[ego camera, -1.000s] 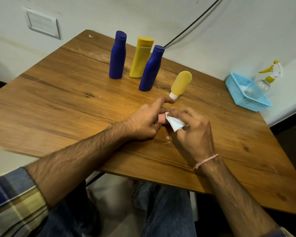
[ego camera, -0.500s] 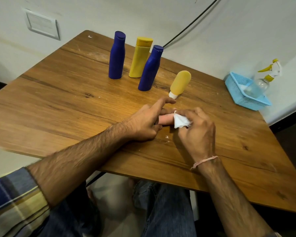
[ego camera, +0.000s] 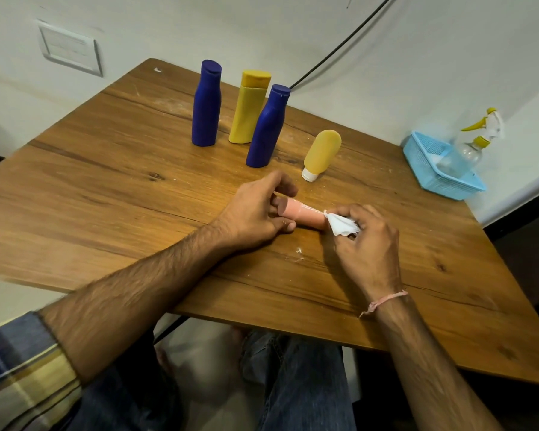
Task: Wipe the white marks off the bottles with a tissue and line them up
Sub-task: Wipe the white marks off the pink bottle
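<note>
A pink bottle (ego camera: 302, 214) lies on its side on the tabletop (ego camera: 106, 181), near the front middle, its length running left to right. The left hand (ego camera: 252, 213) grips its left end, fingers curled over the top and thumb below. The right hand (ego camera: 364, 244) pinches a crumpled white tissue (ego camera: 339, 224) against the bottle's right end; a pale streak shows along the bottle's upper side. A thin pink thread band (ego camera: 383, 301) circles the right wrist. Small white flecks sit on the wood just in front of the bottle. Further back stand four other bottles: a dark blue one (ego camera: 206, 104), a yellow one (ego camera: 249, 110) behind and right of it, a second blue one (ego camera: 268, 127) nearer, and a short orange bottle (ego camera: 321, 155) resting on its white cap, closest to the hands. At the right rear edge a light blue basket (ego camera: 430, 169) holds a clear spray bottle (ego camera: 467, 144) with a yellow trigger. A black cable (ego camera: 339, 48) runs up the wall.
</note>
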The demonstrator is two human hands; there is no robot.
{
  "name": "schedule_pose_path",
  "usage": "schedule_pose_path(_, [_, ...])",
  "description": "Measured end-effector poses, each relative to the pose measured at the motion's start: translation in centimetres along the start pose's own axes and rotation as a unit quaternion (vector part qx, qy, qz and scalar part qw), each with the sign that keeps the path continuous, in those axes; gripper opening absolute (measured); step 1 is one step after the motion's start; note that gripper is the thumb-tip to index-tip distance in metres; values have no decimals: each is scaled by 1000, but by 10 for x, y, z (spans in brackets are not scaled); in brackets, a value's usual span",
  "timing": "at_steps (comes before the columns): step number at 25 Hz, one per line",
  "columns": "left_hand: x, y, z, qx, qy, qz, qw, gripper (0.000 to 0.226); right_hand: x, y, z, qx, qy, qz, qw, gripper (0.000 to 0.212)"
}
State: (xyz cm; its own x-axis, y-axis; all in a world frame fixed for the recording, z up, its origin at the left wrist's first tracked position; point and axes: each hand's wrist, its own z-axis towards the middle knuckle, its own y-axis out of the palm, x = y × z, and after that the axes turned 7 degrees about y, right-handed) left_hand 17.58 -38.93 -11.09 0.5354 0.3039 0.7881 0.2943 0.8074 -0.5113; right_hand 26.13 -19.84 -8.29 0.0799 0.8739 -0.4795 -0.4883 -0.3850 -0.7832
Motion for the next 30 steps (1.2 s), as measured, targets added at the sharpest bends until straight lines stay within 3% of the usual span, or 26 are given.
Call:
schedule_pose_path(8, [4,1,-3,27,-39,-33,998,41,1,9,-23,50,28,19,998,43])
schedule_pose_path(13, [8,2,-6,17,-40,-17,999,42,-3,26,-38,35,-54,15,998,43])
schedule_pose_path(16, [7,1,-5,4,-43,1,999,41,11,25,-29,104,55,17,993,42])
schedule_pose_path(20, [7,2,-5,2,-34,3,999,40,13,25,-33,49,-25,9,998,42])
schedule_pose_path(24, [8,1,-6,0,-12,18,1000,39,22,16,-21,61,43,-4,997,41])
schedule_pose_path(27, [7,1,-6,-5,9,28,1000,39,18,16,-25,11,-76,-14,997,40])
schedule_pose_path(30, [6,0,-6,-7,15,29,999,38,24,14,-13,37,-1,-14,999,41])
